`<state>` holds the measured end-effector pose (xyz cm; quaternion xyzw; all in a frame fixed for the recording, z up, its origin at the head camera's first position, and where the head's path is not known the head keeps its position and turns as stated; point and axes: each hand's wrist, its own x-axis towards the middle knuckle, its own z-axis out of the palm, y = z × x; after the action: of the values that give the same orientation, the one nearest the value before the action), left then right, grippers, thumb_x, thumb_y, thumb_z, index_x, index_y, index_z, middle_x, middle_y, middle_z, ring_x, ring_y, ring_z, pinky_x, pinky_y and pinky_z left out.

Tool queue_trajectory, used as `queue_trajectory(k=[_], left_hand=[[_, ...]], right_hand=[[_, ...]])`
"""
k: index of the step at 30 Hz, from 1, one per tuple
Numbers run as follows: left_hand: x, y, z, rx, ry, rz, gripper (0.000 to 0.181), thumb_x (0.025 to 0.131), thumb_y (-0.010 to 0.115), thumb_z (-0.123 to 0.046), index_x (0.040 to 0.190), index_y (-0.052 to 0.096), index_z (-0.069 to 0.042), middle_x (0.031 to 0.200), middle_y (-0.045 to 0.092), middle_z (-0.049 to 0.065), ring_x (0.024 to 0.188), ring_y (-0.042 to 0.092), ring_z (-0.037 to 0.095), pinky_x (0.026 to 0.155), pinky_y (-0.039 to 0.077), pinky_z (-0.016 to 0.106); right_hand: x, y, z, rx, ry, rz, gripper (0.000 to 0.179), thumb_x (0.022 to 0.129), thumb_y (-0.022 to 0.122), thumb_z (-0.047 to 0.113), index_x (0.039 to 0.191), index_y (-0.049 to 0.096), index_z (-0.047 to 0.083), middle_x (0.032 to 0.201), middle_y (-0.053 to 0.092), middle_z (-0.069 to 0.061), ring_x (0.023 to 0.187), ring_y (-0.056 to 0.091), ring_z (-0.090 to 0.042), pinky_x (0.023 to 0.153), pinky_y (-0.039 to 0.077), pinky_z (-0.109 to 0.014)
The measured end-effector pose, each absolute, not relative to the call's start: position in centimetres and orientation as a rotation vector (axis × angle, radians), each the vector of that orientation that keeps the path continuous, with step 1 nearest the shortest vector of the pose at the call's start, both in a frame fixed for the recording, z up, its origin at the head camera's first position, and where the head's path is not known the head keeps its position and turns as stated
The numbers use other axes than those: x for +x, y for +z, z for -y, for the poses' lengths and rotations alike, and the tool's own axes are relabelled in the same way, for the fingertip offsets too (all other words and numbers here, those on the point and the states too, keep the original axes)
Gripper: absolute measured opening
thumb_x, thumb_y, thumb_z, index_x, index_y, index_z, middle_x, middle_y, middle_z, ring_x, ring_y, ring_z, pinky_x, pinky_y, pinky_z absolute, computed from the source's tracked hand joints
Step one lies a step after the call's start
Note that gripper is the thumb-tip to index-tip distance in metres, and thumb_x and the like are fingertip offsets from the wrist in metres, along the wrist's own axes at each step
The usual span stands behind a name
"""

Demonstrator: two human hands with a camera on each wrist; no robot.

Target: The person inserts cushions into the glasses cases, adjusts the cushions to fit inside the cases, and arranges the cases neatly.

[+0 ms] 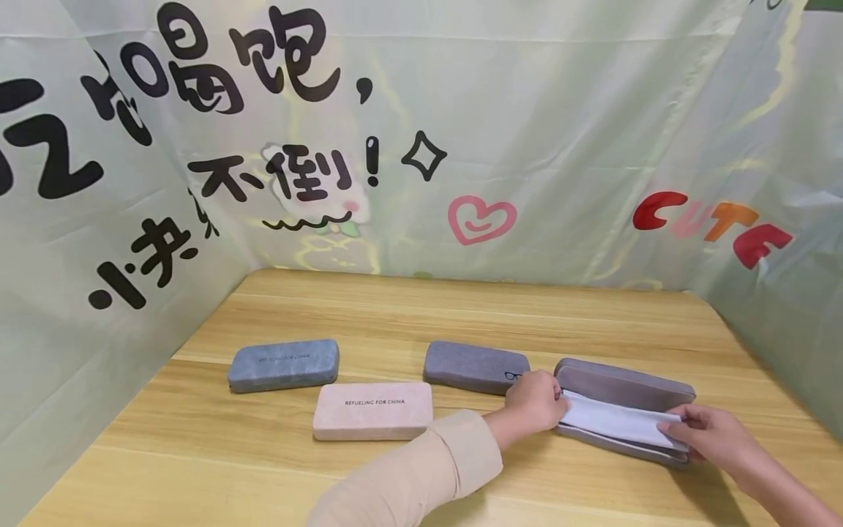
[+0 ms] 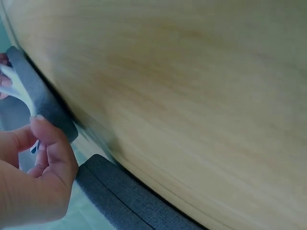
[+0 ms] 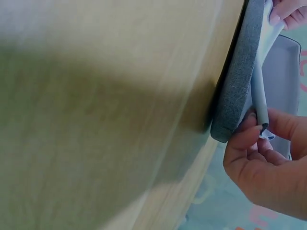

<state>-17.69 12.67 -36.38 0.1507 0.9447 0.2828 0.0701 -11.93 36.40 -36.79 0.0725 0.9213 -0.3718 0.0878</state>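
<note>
A grey-purple glasses case (image 1: 626, 384) lies with its lid raised at the right of the table. Along its opening runs a folded pale cloth (image 1: 612, 419), held at both ends. My left hand (image 1: 536, 399) pinches the cloth's left end between thumb and fingers. At the other end my right hand (image 1: 718, 435) pinches it the same way; the right wrist view shows the rolled cloth edge (image 3: 259, 96) between those fingertips. Beside my left hand sits a closed grey-purple case (image 1: 476, 366) with a small glasses print, partly covered by the hand.
A pink case (image 1: 372, 412) with printed lettering lies left of my left forearm. Farther left is a closed blue case (image 1: 285, 365). All stand on a wood-grain table (image 1: 197, 454), with printed fabric (image 1: 560, 146) hanging behind and at the sides.
</note>
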Motion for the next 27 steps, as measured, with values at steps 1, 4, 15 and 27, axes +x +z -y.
queue_trajectory(k=[1,4,15,27], left_hand=[[-17.7,-36.5,-12.8,0.451,0.812,-2.863,0.055,0.087,0.062,-0.032,0.048,0.028,-0.016,0.042,0.019,-0.006,0.04,0.023,0.007,0.04,0.019,0.02],[-17.7,-36.7,-13.3,0.474,0.648,-2.936,0.052,0.088,0.06,-0.035,0.047,0.035,-0.016,0.044,0.03,-0.007,0.043,0.032,0.006,0.041,0.027,0.021],[-17.5,-37.0,-14.1,0.511,0.278,-3.05,0.028,0.086,0.061,-0.037,0.062,0.058,-0.022,0.068,0.06,-0.011,0.059,0.053,0.003,0.049,0.041,0.024],[-17.3,-37.5,-14.1,0.585,0.229,-3.1,0.008,0.085,0.06,-0.027,0.079,0.061,-0.024,0.078,0.065,-0.011,0.068,0.059,0.004,0.049,0.043,0.024]], right_hand=[[-11.9,-36.8,-36.4,0.219,-1.098,-2.747,0.023,0.093,0.053,0.016,0.095,0.055,-0.007,0.064,0.047,0.01,0.058,0.043,-0.002,0.056,0.041,-0.021],[-11.9,-37.0,-36.5,0.21,-1.046,-2.79,0.022,0.092,0.054,0.018,0.09,0.055,-0.004,0.061,0.045,0.008,0.055,0.042,-0.003,0.053,0.039,-0.022],[-12.1,-37.7,-36.4,0.085,-0.709,-3.094,0.024,0.083,0.066,0.019,0.069,0.05,0.008,0.055,0.036,0.008,0.052,0.031,-0.001,0.051,0.027,-0.022],[-12.7,-38.0,-36.8,0.147,-0.547,-3.019,0.037,0.079,0.07,0.033,0.061,0.047,0.011,0.057,0.039,0.005,0.054,0.034,-0.007,0.051,0.027,-0.022]])
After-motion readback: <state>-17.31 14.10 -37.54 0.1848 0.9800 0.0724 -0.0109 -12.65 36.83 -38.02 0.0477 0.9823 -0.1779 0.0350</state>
